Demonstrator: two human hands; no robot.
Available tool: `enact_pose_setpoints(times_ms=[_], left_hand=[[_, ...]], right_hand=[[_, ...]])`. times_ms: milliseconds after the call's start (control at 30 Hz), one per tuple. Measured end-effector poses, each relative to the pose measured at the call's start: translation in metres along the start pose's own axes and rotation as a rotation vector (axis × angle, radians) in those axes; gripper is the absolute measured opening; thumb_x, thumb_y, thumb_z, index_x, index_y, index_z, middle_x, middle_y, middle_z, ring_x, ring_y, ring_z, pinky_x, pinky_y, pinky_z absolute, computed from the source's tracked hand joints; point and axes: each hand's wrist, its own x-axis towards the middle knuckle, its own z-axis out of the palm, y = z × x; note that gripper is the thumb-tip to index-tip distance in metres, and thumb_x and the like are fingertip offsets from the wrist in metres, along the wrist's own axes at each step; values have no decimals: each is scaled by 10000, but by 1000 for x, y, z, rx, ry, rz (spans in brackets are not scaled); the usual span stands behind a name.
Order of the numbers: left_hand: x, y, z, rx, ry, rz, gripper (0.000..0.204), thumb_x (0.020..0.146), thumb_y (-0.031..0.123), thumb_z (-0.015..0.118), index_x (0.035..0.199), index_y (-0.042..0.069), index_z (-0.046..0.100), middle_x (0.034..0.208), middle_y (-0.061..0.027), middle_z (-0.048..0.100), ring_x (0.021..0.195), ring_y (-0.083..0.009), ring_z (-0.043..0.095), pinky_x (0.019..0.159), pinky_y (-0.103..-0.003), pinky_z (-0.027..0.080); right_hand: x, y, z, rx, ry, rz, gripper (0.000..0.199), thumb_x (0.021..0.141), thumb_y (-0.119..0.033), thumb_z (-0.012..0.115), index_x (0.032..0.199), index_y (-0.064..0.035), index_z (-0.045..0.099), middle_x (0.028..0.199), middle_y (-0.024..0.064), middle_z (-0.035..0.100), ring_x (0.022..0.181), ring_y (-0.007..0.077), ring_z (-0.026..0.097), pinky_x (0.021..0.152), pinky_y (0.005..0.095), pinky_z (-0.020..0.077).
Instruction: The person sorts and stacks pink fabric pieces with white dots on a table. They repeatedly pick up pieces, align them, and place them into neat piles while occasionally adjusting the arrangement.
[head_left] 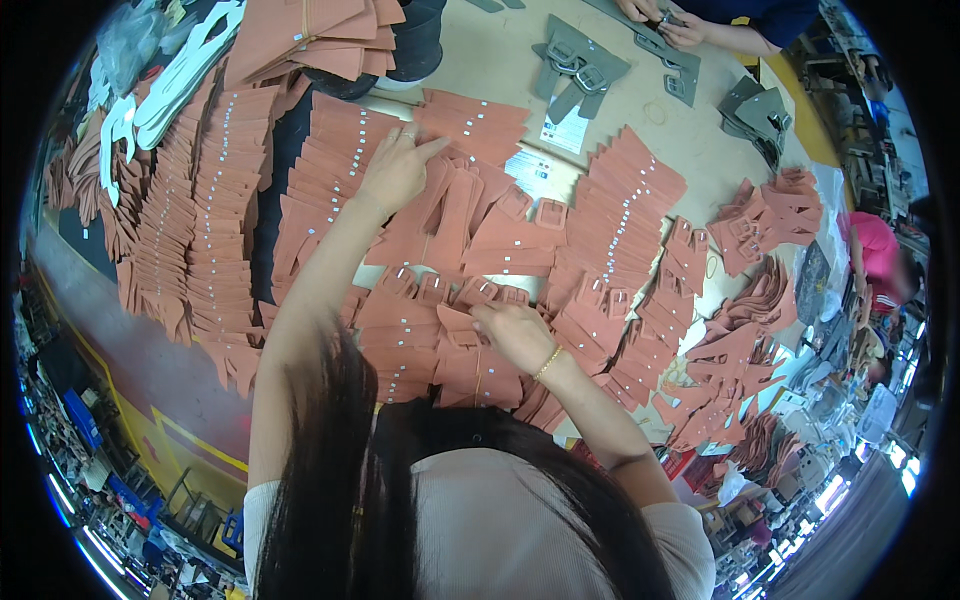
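Observation:
Many flat reddish-brown cut pieces, looking like leather or fabric, lie in overlapping rows with small white labels. Over the upper left row of pieces point(325, 160), my left hand point(393, 172) reaches out with its fingers apart, touching the pieces' edge. Close to my body, my right hand point(512, 335) pinches the edge of a reddish-brown piece point(458, 319) and tilts it up from the pile beneath. Buckled strap pieces point(478, 290) lie just above that hand. A rubber band point(478, 385) crosses a bundle below it. My right fingertips are partly hidden by the hand.
More stacked pieces point(225, 200) and white handle-shaped parts point(185, 80) fill the left side. Grey-green buckled pieces point(580, 70) lie at the far side, where another person's hands point(685, 30) work. Black cylindrical container point(415, 40) stands at the back. Loose strap pieces point(725, 370) spread rightward.

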Motion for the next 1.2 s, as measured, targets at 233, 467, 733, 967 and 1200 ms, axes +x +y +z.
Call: enact_pose_setpoints(times_ms=[233, 467, 733, 967, 1200], left_hand=[[23, -6, 9, 17, -84, 52, 395, 783, -7, 514, 1093, 170, 682, 1168, -104, 517, 1121, -298, 475, 935, -405, 394], [31, -10, 10, 43, -138, 57, 397, 767, 12, 542, 1080, 208, 689, 1153, -87, 512, 1116, -284, 468, 945, -423, 377], [51, -14, 0, -54, -179, 76, 268, 750, 76, 630, 1011, 126, 670, 1071, -88, 509, 1053, -281, 491, 915, -409, 402], [59, -11, 2, -90, -120, 71, 357, 725, 128, 688, 1077, 136, 623, 1111, -101, 491, 1099, -312, 461, 982, -428, 361], [75, -9, 2, -30, -224, 73, 283, 725, 148, 692, 994, 143, 603, 1173, -84, 522, 1192, -283, 431, 1002, -448, 307]], right_hand=[[0, 4, 0, 81, 27, 25, 109, 875, -151, 560, 863, -43, 565, 726, 112, 596, 719, 309, 616, 615, 423, 481], [2, 10, 1, 96, -5, 20, 102, 876, -151, 559, 900, -53, 580, 777, 119, 600, 739, 320, 613, 621, 435, 480], [33, -3, -54, 321, -9, -209, 164, 875, -187, 593, 936, -39, 632, 819, 128, 575, 748, 324, 597, 677, 401, 474], [89, -22, -103, 245, -20, -264, 164, 863, -139, 596, 1001, -59, 636, 865, 116, 552, 777, 300, 594, 661, 402, 465], [100, -21, -86, 292, -58, -291, 169, 864, -129, 587, 1010, -57, 637, 888, 107, 560, 789, 315, 593, 675, 406, 468]])
